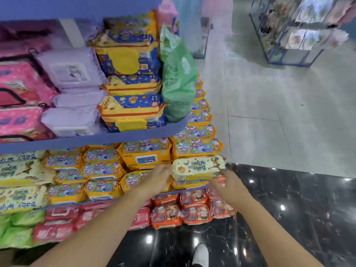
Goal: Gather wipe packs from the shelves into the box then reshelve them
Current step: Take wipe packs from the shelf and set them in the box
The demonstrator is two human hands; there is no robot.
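Wipe pack [199, 167]: cream, printed Baby Wipes, perched on top of the orange packs [146, 155] at the right end of the middle shelf [63, 207], close to its front edge. Taken at both ends: left hand [159, 176] flat-fingered against the left end, blurred by motion; right hand [229, 184] curled round the right end, fingertips showing at the far corner. No box in view.

Likely troubles, as a judgement:
- Could drag the orange stack forward over the front edge, being loose, slick film piled several layers high with nothing fencing it in.
- Could tip the pack off the right end of the shelf onto the floor, with only one hand truly gripping and soft wrapping ready to sag or slip.
- Could end up filed wrong: matching cream packs [19, 170] at the left end of the same shelf, well apart from this one.

Underfoot, glossy black stone floor [289, 209] speckled with lamp glare, meeting pale grey tiles [269, 112] farther out. Beyond, at the far right, another display rack [289, 35], contents too blurred to name. On the upper shelf [77, 140], pink, purple and blue-yellow packs, with a green bag [179, 78] upright at the right end. Below, red-orange packs [192, 209] on the lowest shelf. Lowest of all, a white shoe [200, 255].
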